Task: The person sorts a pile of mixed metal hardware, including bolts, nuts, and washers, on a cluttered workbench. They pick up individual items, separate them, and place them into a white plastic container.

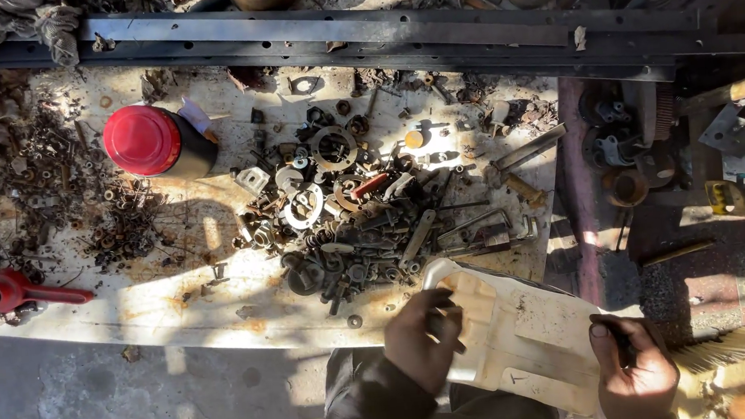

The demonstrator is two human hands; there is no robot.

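I am watching my left hand (421, 338) curling its fingers (443, 313) shut around a small dark piece that I cannot make out, pressing it against the near end of a white cut-open plastic jug (527, 331). My right hand (634, 371) is closing its fingers on the jug's right edge, thumb lying on top. The jug is overhanging the front edge of the worktop (174, 299), near its front right corner. Just beyond the jug's handle, a heap of rusty washers, springs and bolts (346, 212) is spreading across the middle. A black can with a red lid (151, 143) is lying toward the back left, and a red tool (16, 290) is sitting at the left edge.
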